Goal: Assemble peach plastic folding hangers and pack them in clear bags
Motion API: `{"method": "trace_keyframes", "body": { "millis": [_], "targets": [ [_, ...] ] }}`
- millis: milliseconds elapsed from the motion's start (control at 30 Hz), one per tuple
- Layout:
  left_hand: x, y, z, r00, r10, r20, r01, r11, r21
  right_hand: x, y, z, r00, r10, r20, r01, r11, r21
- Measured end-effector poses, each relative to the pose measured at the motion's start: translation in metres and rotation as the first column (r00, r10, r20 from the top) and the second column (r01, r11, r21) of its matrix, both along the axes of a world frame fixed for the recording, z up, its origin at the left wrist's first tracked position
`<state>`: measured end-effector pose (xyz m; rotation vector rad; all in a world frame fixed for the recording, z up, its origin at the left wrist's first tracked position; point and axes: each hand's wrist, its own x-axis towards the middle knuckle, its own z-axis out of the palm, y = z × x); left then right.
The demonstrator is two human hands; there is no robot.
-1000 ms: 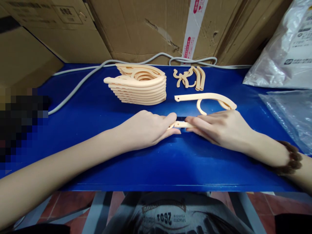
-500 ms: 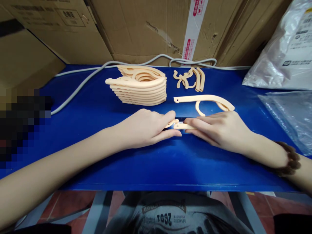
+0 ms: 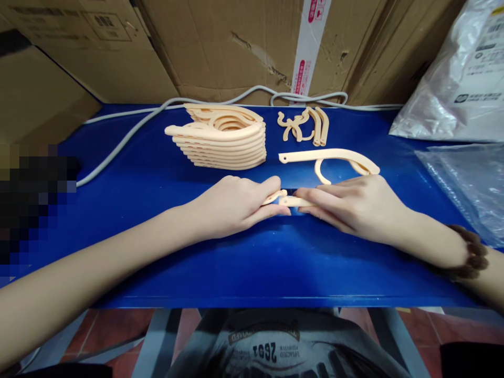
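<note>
Low over the blue table, my left hand (image 3: 240, 206) pinches a small cream plastic piece with a curved tip (image 3: 274, 197), probably a hanger hook; most of it is hidden by the fingers. Facing it, my right hand (image 3: 354, 206) is closed on a cream plastic hanger arm (image 3: 293, 201), whose holed end points left. The two ends meet or nearly meet; I cannot tell whether they are joined. Just beyond my right hand lies another hanger arm (image 3: 326, 154) with a curved piece (image 3: 319, 172) below it. A stack of folded hangers (image 3: 224, 144) stands behind my left hand.
Loose hooks (image 3: 293, 126) and short curved arms (image 3: 321, 127) lie at the back of the table (image 3: 220, 273). A white cable (image 3: 118, 152) runs along the rear, before cardboard boxes (image 3: 236, 47). Plastic bags (image 3: 452, 89) are at the right.
The whole view has shifted slightly. Both hands keep their grips, and the two held pieces stay end to end with hardly any visible movement between them.
</note>
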<state>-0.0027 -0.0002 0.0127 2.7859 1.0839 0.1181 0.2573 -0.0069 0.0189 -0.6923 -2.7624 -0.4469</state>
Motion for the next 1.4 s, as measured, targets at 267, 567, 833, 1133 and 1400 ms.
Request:
{"method": "trace_keyframes", "body": {
  "millis": [267,567,833,1133,1400],
  "targets": [
    [-0.001,-0.001,-0.006,0.997,0.001,0.083,0.000,1.000,-0.010,0.000,0.003,0.001,1.000,0.025,0.008,-0.025,0.999,0.025],
    [-0.002,-0.001,-0.006,0.998,-0.041,0.057,0.037,0.996,0.081,-0.001,0.000,0.000,1.000,0.005,-0.010,-0.004,1.000,0.011],
    [-0.001,-0.006,0.002,0.993,-0.070,-0.098,0.099,0.940,0.327,-0.002,-0.001,0.002,0.999,-0.037,-0.027,0.033,0.986,-0.162],
    [-0.003,-0.006,0.001,0.989,-0.122,-0.082,0.147,0.835,0.530,-0.003,-0.001,0.005,0.995,-0.086,-0.049,0.060,0.918,-0.393],
    [-0.001,-0.013,0.010,0.979,-0.115,-0.166,0.191,0.797,0.573,-0.005,0.003,0.012,0.996,-0.056,-0.069,0.003,0.801,-0.599]
  ]
}}
